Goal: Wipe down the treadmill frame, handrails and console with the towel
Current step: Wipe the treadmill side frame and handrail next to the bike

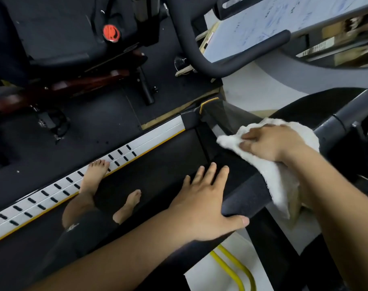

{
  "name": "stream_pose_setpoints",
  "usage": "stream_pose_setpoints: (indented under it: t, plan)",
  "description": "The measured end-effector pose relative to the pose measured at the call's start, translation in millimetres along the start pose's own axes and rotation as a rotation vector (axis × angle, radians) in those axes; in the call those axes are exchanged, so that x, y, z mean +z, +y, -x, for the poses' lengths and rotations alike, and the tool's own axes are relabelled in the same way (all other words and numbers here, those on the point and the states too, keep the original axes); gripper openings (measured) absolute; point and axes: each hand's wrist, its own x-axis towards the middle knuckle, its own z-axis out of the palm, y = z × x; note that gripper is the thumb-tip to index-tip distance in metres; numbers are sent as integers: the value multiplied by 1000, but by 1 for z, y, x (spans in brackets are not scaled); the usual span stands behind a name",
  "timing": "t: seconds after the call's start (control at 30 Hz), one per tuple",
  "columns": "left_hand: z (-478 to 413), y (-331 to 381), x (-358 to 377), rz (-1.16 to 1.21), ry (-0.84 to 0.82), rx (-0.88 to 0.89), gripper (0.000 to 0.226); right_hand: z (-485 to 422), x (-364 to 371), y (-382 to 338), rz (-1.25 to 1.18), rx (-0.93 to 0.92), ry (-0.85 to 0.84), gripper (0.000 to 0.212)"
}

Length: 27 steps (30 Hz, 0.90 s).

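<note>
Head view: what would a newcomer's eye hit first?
The white towel at right, held by the right hand against the dark handrail. The left hand rests flat on the same rail, lower centre. Bare feet stand left of centre, one on the silver slotted side rail.

Dim, flat indoor light comes from the upper right, where the pale wall [252, 89] and white towel [279, 181] are brightest, without hard glare. The black belt [162, 156] swallows detail. Wide-angle distortion bows the silver side rail [52, 196]; the reddish bench [73, 85] at the left edge smears with blur. Overall focus is soft.
</note>
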Motion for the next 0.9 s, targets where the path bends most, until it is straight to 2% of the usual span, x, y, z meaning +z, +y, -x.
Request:
stream_pose_setpoints:
  t: [0.13,0.23,0.3,0.43,0.53,0.6,0.67,0.77,0.9]
  plan:
    - [0,-2,0,22,21,11,108,21,8,-28,-41,-126,-22,50]
    - [-1,-4,2,24,23,13,108,63,19,-11,-157,-229,146,52]
    - [-1,-4,2,23,13,6,107,65,19,5,-228,-232,176,57]
    - [0,-2,0,1,3,2,107,23,-4,22,-133,-89,39,47]
    - [1,-1,-1,-7,8,-2,107,-3,-10,2,-12,-100,-150,49]
    - [0,-1,-2,-3,16,1,107,-12,-8,-22,5,-106,-219,50]
    - [0,-2,1,-2,33,10,109,-7,-3,-41,-10,-149,-229,47]
    - [0,-3,3,-7,68,23,109,20,4,-42,-64,-221,-149,46]
    - [1,-1,1,-3,65,6,108,19,-5,-24,-95,-158,-184,58]
